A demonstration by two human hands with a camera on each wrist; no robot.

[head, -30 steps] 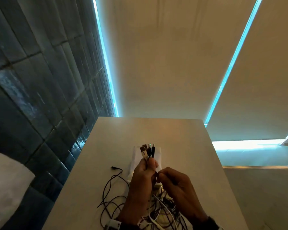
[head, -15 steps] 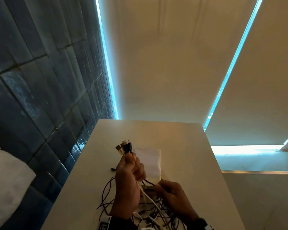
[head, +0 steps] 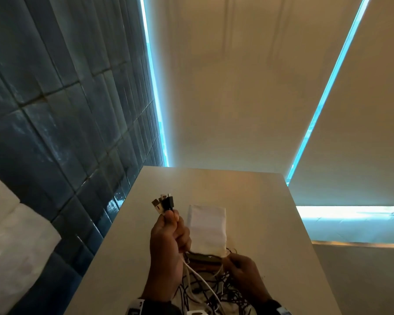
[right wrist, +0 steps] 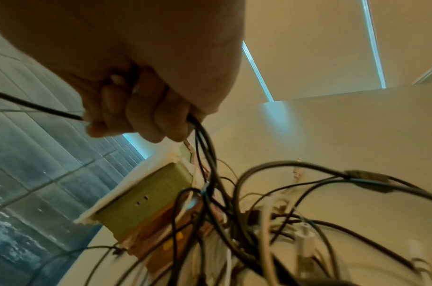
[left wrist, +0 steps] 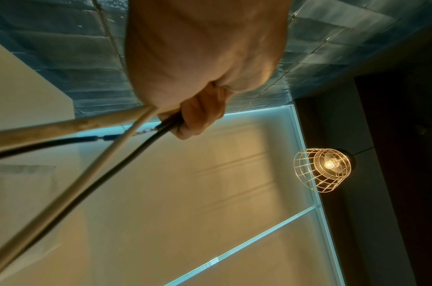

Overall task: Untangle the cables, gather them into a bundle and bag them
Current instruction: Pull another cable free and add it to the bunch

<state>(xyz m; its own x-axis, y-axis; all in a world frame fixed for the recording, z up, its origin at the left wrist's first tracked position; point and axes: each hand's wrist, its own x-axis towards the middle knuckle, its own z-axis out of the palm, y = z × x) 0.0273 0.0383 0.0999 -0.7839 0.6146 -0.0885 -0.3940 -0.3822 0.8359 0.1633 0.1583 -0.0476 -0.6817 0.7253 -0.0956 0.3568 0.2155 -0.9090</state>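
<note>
The cables (head: 205, 289) lay in a loose black-and-white tangle on the table (head: 255, 201), between and below the two hands. Their plug ends (head: 164, 202) stood up in a cluster above the left hand (head: 168, 246), whose curled fingers and thumb gripped those strands; the left wrist view showed white and black leads running down out of that fist (left wrist: 200, 81). The right hand (head: 243, 273), lower and beside the left, had its fingers closed around several dark strands drawn from the heap (right wrist: 161, 108). A white cloth bag (head: 208, 228) lay flat on the table just beyond the right hand and beside the left. Under its near edge sat a greenish box (right wrist: 148, 195), touching the tangle.
</note>
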